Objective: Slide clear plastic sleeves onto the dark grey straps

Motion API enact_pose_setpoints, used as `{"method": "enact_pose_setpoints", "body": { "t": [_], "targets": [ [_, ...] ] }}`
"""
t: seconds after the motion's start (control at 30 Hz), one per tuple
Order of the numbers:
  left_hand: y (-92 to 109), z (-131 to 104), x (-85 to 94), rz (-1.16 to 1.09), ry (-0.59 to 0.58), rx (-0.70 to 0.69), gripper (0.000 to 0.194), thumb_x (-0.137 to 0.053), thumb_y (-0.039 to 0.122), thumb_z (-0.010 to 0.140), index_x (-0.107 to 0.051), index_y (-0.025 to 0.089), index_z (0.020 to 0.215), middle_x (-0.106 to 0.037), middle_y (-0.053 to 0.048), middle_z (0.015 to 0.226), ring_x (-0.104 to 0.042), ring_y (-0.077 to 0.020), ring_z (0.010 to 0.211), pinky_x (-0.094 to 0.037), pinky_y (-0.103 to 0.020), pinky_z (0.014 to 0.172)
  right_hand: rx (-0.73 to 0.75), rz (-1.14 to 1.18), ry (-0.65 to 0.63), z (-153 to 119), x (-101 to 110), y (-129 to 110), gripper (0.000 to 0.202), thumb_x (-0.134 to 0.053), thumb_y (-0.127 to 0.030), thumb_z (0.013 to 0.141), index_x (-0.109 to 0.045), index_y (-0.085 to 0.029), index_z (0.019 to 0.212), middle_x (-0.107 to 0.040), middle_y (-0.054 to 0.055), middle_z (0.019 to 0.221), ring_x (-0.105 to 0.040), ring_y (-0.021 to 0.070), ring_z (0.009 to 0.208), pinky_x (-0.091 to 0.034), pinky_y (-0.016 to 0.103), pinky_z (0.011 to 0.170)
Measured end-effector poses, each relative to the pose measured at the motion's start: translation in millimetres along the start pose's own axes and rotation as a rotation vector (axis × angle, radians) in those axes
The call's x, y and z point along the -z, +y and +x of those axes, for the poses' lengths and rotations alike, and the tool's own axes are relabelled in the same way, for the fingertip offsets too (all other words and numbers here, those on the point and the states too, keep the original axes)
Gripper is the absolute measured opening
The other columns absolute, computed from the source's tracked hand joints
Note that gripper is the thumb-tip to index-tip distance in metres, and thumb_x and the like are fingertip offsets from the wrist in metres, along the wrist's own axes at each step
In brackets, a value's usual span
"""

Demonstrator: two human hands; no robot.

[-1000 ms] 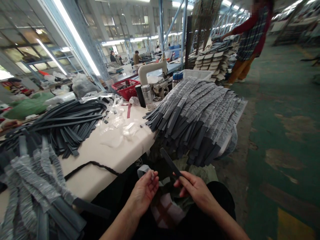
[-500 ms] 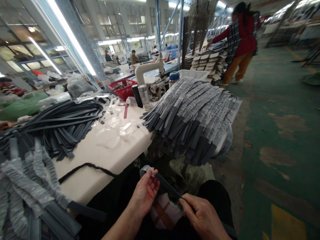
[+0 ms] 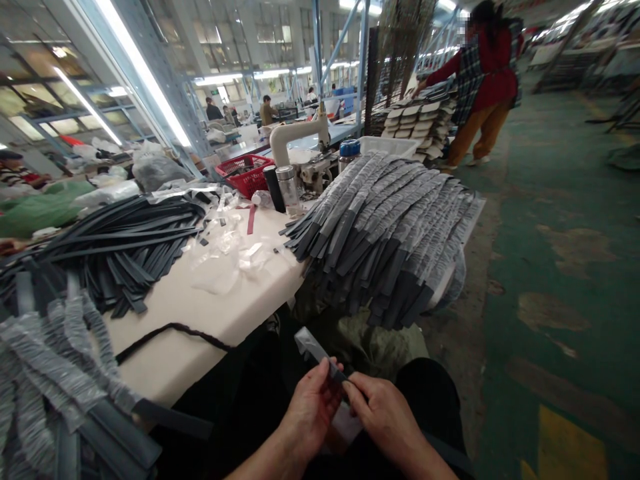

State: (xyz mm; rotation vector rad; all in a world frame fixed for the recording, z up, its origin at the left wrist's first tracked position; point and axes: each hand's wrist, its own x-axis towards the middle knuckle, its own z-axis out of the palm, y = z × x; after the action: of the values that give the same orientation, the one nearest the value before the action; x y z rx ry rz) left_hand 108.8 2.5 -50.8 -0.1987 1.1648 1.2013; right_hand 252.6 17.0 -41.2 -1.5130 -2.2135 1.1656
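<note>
Flat grey strip (image 3: pixel 339 375), partly plastic-sleeved
Left hand (image 3: pixel 307 410) and right hand (image 3: pixel 385 410) pinch it, fingers curled — plastic-sleeved strips (image 3: pixel 400 213) heaped nearby, bare dark strips (image 3: pixel 127 235) (plenty) on the white desk (image 3: pixel 200 313).

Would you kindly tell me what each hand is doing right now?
Left hand: closed on the plastic-sleeved end of a dark strip.
Right hand: closed on the same strip.

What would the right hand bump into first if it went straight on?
For the right hand, most likely the left hand, close ahead on the same flat, film-covered grey strip; whether they already touch is unclear.
</note>
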Motion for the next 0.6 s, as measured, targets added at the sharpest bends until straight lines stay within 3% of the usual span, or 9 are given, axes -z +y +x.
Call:
{"method": "enact_pose_setpoints", "body": {
  "t": [0.1,0.2,0.3,0.43,0.6],
  "targets": [
    [9,5,0.9,-0.038,0.051,-0.057,0.013,-0.068,0.022,0.085,-0.068,0.013,0.094,-0.074,-0.008,0.089,-0.069,-0.0138,0.073,-0.055,-0.023,0.066,-0.012,0.051,-0.002,-10,19,1,0.034,-0.038,-0.046,0.095,-0.065,-0.025,0.099,-0.072,0.004,0.082,-0.066,0.0212,0.075,-0.042,0.029,0.065],
    [21,8,1.3,-0.084,0.071,-0.123,0.012,-0.066,0.020,0.086,-0.068,0.013,0.096,-0.074,-0.007,0.090,-0.069,-0.0122,0.074,-0.054,-0.021,0.066,-0.063,0.084,0.050,-24,36,2,0.038,-0.043,-0.048,0.091,-0.059,-0.030,0.121,-0.072,0.002,0.082,-0.067,0.0224,0.075,-0.043,0.029,0.063],
    [13,0,-1.6,-0.081,0.017,-0.058,0.013,-0.067,0.021,0.086,-0.068,0.013,0.096,-0.074,-0.007,0.090,-0.069,-0.0128,0.075,-0.055,-0.021,0.066,-0.045,0.087,0.074,-18,37,-5,0.034,-0.045,-0.041,0.090,-0.062,-0.031,0.118,-0.072,0.001,0.078,-0.068,0.0220,0.072,-0.044,0.030,0.064],
    [-4,-9,-6.5,-0.062,-0.119,0.012,0.014,-0.065,0.021,0.087,-0.070,0.009,0.090,-0.074,-0.010,0.085,-0.069,-0.0164,0.075,-0.056,-0.025,0.069,0.022,0.129,0.096,8,24,-17,0.034,-0.045,-0.035,0.091,-0.061,-0.028,0.120,-0.074,0.003,0.093,-0.069,0.0235,0.085,-0.046,0.031,0.071],
    [19,1,-3.4,-0.135,-0.003,-0.120,0.010,-0.066,0.018,0.086,-0.070,0.012,0.092,-0.074,-0.007,0.092,-0.068,-0.0125,0.076,-0.054,-0.021,0.066,0.033,0.158,0.043,1,37,-16,0.042,-0.050,-0.043,0.089,-0.057,-0.028,0.127,-0.072,0.001,0.079,-0.068,0.0210,0.072,-0.045,0.029,0.062]
  ]
}}
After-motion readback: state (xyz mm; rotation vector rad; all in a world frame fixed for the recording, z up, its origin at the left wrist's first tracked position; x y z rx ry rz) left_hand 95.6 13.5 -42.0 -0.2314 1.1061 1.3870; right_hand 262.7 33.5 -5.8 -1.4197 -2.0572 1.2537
